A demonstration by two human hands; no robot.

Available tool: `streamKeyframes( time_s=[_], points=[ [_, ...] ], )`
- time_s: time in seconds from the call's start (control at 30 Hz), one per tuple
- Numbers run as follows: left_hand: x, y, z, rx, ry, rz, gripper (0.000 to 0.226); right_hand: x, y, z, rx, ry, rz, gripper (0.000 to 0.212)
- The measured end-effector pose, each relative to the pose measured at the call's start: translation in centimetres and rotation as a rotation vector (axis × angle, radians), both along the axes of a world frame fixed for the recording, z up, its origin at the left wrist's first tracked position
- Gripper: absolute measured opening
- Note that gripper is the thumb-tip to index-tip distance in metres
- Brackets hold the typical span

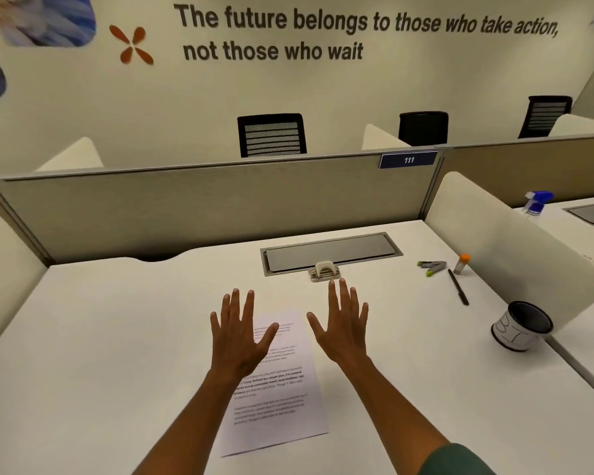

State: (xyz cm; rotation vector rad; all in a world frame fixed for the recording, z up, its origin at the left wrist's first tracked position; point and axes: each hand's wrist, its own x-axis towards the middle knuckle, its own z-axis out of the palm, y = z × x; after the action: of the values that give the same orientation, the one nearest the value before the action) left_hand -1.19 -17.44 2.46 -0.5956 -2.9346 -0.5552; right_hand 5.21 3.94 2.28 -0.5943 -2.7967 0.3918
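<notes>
A printed sheet of paper [282, 399] lies flat on the white desk [117, 337] in front of me. My left hand [239, 332] is held above the sheet's upper left part, fingers straight and spread, holding nothing. Spread the same way and equally empty, my right hand [343, 323] hovers just right of the sheet's top edge. A small beige hole punch [324, 271] stands on the desk just beyond my right fingertips, apart from them.
A grey cable tray lid [330, 252] is set into the desk behind the punch. At the right lie a stapler [432, 267], a glue stick [462, 264], a black pen [458, 287] and a dark mug [522, 325]. Partitions [220, 204] wall off the desk's back and sides.
</notes>
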Motion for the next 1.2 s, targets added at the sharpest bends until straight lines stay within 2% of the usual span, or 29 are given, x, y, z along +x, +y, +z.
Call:
streamKeyframes(
  time_s=[0.23, 0.37, 0.47, 0.6, 0.73, 0.93, 1.1, 1.2],
  points=[
    [2.9, -5.0, -2.7, -0.013, -0.183, -0.009, 0.113, 3.0, -4.5, -3.3, -0.179, -0.168, -0.017, 0.082],
    [4.6, -7.6, -5.1, -0.159, -0.355, -0.069, 0.134, 5.1, -6.0, -5.4, -0.250, -0.248, -0.037, 0.078],
    [6.1, -9.6, -6.7, -0.243, -0.412, -0.091, 0.142, 6.0, -6.6, -6.5, -0.260, -0.313, -0.064, 0.074],
    [8.0, -11.1, -8.2, -0.244, -0.432, -0.102, 0.136, 6.5, -7.3, -7.2, -0.243, -0.360, -0.094, 0.069],
    [9.2, -11.5, -9.2, -0.205, -0.400, -0.110, 0.120, 6.3, -8.1, -7.2, -0.265, -0.348, -0.098, 0.065],
    [9.3, -11.1, -9.7, -0.194, -0.388, -0.162, 0.111, 5.7, -8.8, -7.1, -0.320, -0.341, -0.132, 0.058],
    [8.8, -11.2, -11.0, -0.314, -0.382, -0.170, 0.093, 5.4, -9.0, -6.9, -0.387, -0.325, -0.175, 0.056],
    [8.8, -11.0, -10.8, -0.330, -0.385, -0.150, 0.091, 5.1, -8.6, -6.9, -0.510, -0.271, -0.202, 0.053]
  ],
)
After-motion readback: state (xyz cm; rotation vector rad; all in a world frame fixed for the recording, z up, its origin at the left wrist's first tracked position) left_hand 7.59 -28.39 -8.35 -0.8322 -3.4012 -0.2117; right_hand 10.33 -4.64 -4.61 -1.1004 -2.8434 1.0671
